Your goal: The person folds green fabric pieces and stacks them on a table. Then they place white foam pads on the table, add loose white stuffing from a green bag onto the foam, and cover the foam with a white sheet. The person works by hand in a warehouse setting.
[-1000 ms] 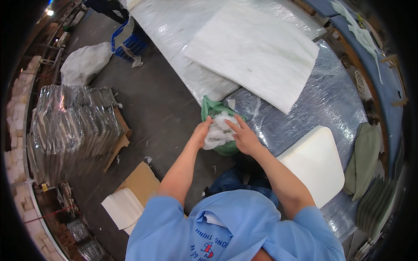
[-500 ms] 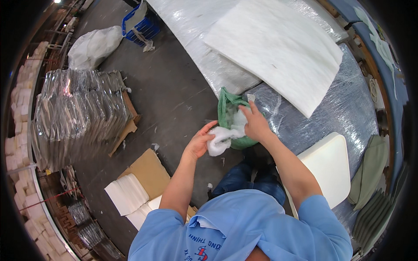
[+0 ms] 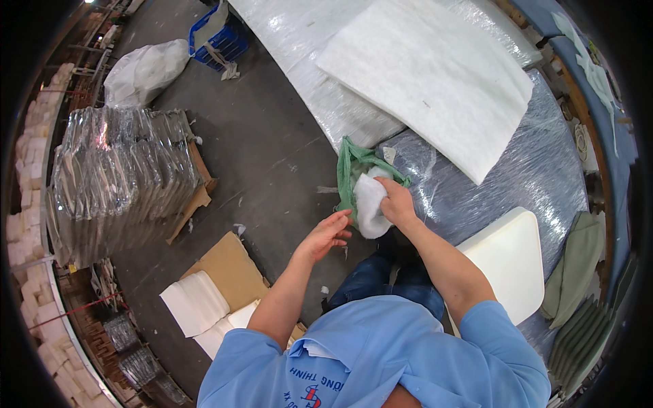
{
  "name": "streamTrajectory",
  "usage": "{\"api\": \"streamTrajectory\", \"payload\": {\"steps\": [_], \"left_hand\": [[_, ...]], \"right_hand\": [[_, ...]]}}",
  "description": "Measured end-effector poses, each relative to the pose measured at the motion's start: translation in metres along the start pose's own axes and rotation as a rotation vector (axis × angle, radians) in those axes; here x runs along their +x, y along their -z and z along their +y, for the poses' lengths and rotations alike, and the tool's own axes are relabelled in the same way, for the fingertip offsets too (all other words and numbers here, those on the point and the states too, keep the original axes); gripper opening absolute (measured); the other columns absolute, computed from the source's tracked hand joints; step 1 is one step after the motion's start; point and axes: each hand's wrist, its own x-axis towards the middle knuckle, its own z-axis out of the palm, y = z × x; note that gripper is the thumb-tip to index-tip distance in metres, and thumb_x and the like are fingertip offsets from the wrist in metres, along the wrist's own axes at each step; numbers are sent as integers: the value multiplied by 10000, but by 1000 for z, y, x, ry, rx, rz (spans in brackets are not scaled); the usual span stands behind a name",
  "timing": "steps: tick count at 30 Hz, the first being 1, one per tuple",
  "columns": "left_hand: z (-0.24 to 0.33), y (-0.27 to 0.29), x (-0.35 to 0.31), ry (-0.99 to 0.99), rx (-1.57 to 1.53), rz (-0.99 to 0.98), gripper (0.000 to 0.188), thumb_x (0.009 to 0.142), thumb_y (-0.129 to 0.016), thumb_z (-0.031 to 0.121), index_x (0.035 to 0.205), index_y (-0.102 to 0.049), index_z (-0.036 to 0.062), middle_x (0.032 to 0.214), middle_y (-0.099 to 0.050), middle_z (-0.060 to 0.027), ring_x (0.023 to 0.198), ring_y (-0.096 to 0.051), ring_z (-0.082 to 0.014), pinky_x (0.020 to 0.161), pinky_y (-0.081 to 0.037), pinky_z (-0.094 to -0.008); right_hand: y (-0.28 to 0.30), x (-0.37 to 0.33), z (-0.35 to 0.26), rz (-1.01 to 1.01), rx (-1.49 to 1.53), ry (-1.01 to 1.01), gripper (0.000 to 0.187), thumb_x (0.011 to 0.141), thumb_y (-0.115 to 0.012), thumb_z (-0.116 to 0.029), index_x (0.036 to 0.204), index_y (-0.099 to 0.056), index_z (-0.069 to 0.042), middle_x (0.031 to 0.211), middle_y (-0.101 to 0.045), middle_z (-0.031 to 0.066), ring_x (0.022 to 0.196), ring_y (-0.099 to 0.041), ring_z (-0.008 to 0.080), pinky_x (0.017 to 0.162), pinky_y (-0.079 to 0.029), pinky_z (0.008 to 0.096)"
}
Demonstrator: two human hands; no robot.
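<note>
A tuft of white fibre stuffing (image 3: 371, 204) hangs from my right hand (image 3: 396, 202), whose fingers and thumb close on its upper right side. Behind and around it is a green mesh sack (image 3: 346, 173) with its mouth spread wide and more white fluff partly visible inside. My left hand (image 3: 328, 234) is just left of the sack, fingers loosely apart and nothing in them. Its fingertips come close to the sack's left side; whether they touch it I cannot tell.
Plastic-wrapped padding (image 3: 490, 160) fills the right, topped by a large white batting sheet (image 3: 428, 81). A white cushion (image 3: 507, 262) lies near my right arm. At left stand wrapped stacked panels (image 3: 126, 177), cardboard (image 3: 228, 272), a white bag (image 3: 146, 71) and a blue crate (image 3: 228, 44).
The stuffing has left my left hand and is now gripped by my right alone, over the sack. My left hand has lowered slightly and its fingers have loosened.
</note>
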Motion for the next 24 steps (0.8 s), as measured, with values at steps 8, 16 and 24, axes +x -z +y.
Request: {"api": "streamTrajectory", "payload": {"steps": [8,16,24], "left_hand": [[-8,-11,27,-48,-208,-68,520,1009,-626,331,1430,-526,43,1228,-690,-92,1066,-678,-230,936,-532,-426],[8,2,16,36,-688,-163,358,1022,-493,338,1108,-645,26,1053,-718,-128,903,-702,-299,866,-565,-483],[12,-17,33,86,-605,-100,286,994,-515,317,913,-641,72,1013,-690,-108,822,-625,-275,853,-543,-466]], "right_hand": [[1,9,-23,-103,-70,-5,479,839,-499,3,1270,-686,-92,1166,-712,201,1129,-664,385,1009,-501,438],[31,-13,-9,-212,-214,-44,859,756,-783,-175,1533,-417,-150,1514,-454,213,1401,-438,419,1158,-392,457],[17,-17,-39,26,286,16,476,870,-781,-318,1238,-644,-51,1295,-632,163,1181,-605,293,1020,-473,394]]}}
